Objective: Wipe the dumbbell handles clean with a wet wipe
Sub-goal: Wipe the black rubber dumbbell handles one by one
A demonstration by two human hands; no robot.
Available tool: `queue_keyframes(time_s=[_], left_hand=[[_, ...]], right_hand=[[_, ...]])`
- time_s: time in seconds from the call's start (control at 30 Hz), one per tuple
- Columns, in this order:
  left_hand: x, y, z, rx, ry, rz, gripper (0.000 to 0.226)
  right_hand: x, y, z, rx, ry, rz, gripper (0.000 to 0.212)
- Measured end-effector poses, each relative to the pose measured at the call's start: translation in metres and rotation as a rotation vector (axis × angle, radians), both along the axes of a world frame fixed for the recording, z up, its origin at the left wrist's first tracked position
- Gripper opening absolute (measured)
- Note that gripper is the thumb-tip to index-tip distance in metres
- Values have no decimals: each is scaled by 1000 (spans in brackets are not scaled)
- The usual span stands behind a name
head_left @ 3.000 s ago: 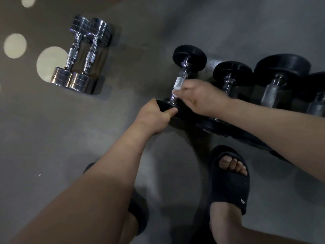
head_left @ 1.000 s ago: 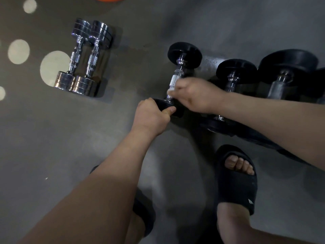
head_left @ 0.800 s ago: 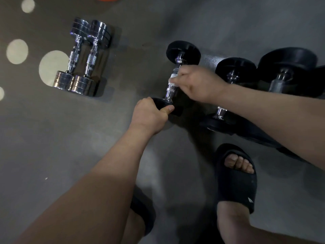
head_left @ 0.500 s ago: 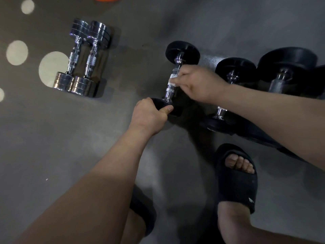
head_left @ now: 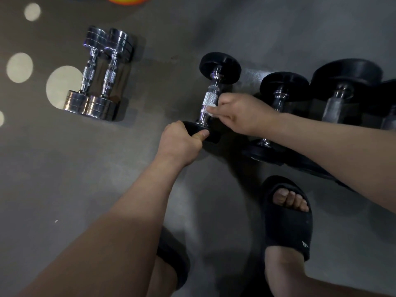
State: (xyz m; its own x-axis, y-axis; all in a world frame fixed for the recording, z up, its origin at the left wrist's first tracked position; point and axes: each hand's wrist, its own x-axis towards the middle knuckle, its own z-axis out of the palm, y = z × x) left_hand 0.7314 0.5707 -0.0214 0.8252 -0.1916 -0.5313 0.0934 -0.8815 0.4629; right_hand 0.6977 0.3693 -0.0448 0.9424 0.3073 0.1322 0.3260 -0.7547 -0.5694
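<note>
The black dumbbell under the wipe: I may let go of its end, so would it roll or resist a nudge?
The black dumbbell would probably roll: its end weights are round, and the left hand grips the near one, seemingly to steady it. It is likely heavy for its size, given the steel handle. The knurled grip likely resists slipping.

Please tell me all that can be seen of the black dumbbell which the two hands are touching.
The black dumbbell lies on the grey floor, to the left of other black dumbbells. It has two round black heads, rubber by the look, and a shiny metal handle with a knurled middle. The left hand grips its near head, thumb on top. The right hand pinches a white wet wipe against the handle's lower part.
</note>
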Motion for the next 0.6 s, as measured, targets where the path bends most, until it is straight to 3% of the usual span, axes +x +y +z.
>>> queue_keyframes(time_s=[0.17, 0.4, 0.6], left_hand=[[-1, -2, 0, -3, -15, 0, 42], [0, 0, -4, -7, -22, -7, 43], [2, 3, -6, -14, -20, 1, 41]], right_hand=[[-4, 0, 2, 7, -14, -29, 20], [5, 3, 0, 3, -15, -10, 26], [-4, -13, -4, -144, 54, 11, 19]])
